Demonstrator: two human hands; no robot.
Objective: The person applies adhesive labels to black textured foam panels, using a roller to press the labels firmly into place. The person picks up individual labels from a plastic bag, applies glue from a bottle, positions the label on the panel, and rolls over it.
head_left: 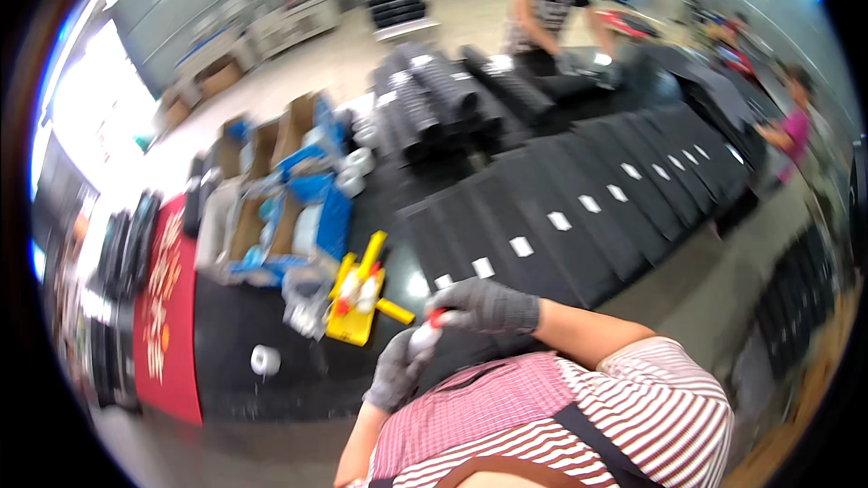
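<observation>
In my gloved left hand (396,370) is a small white bottle (423,338), held in front of my body at the table's near edge. My gloved right hand (493,305) has its fingers closed on the bottle's red cap (438,317). Both gloves are grey. Just left of the hands sits a yellow tray (351,329) with more white, red-capped bottles in it and yellow-handled tools. Beyond my right hand, black flat panels (542,190) overlap in a long row, several with a white paper piece on them.
Blue and brown cardboard boxes (330,226) stand at the left, white rolls (353,172) behind them. A clear plastic bag (307,303) and a white roll (265,360) lie nearer. Black rolled sheets (425,95) are piled at the back. Other people (551,9) work across the table and at the right.
</observation>
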